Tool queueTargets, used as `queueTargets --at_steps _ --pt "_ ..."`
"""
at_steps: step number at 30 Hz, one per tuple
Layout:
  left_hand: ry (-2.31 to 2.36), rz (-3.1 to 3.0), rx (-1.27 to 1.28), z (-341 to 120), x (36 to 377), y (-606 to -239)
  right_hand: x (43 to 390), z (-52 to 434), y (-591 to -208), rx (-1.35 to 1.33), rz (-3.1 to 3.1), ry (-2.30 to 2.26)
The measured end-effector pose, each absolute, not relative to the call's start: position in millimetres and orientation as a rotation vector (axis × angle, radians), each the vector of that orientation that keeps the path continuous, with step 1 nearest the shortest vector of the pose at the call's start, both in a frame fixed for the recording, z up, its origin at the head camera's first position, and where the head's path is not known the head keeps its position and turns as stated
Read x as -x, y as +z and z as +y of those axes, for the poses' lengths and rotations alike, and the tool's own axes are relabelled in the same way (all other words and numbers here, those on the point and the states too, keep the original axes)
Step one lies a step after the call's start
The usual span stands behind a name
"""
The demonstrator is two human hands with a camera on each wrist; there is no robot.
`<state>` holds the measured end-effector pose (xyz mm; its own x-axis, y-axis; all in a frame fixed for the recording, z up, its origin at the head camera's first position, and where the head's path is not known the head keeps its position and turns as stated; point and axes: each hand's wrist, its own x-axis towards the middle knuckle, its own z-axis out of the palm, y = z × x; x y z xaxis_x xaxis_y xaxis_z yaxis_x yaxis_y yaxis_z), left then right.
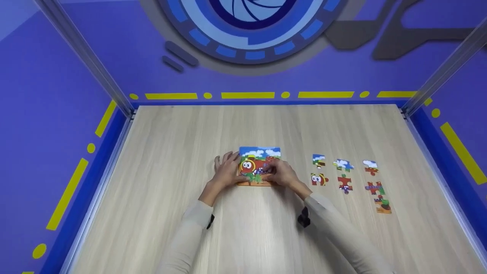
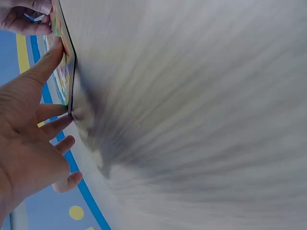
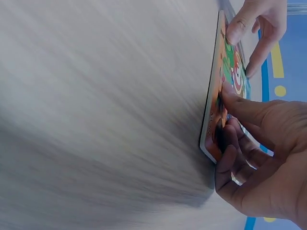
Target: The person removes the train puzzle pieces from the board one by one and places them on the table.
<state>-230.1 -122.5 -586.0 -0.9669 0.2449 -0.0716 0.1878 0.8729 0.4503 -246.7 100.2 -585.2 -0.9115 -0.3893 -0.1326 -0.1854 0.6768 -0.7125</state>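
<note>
A rectangular puzzle board with a colourful cartoon train picture lies flat in the middle of the table. My left hand rests at its left side; in the left wrist view the thumb presses the top face and fairly straight fingers touch the edge. Over the board's right part, my right hand pinches a puzzle piece between thumb and curled fingers, mostly hidden by them. In the right wrist view, the right thumb touches the picture, with dark patches beside it.
Loose puzzle pieces lie to the right: a cloud piece, a face piece, a red piece, a green-and-orange piece and several others. Purple walls with yellow dashes enclose the wooden table at back and sides.
</note>
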Motion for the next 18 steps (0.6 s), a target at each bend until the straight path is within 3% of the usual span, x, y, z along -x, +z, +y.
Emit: queueTargets --at_steps 18 --pt "0.574 2.929 -0.311 -117 230 -582 243 92 -583 0.397 2.684 -0.962"
